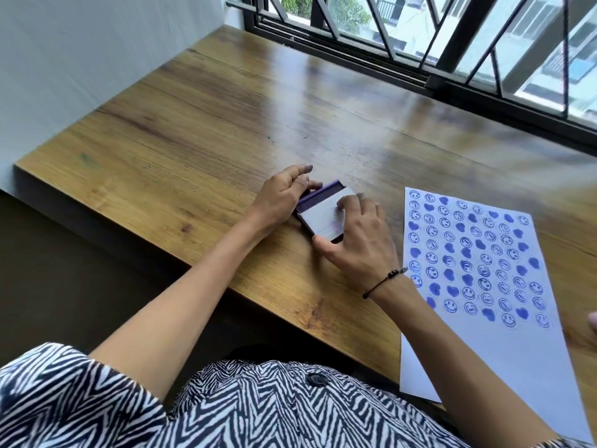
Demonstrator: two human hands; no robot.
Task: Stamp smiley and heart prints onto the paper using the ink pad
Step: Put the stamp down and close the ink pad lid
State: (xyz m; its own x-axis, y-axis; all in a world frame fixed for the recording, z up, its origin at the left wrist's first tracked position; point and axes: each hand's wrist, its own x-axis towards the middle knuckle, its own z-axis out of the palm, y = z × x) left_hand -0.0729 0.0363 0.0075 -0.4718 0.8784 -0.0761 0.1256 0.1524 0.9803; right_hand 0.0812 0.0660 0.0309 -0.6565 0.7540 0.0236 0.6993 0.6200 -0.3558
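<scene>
A small purple ink pad with a pale grey lid lies near the middle of the wooden table. A strip of purple shows along the lid's far edge. My left hand grips the pad's left side. My right hand rests on the lid, fingers on top and thumb at the near corner. To the right lies a white paper sheet covered with several rows of blue smiley and heart prints. No stamp is visible.
A barred window runs along the table's far edge. A white wall stands at the left. The table's near edge runs diagonally just in front of my lap. A bit of skin shows at the right frame edge.
</scene>
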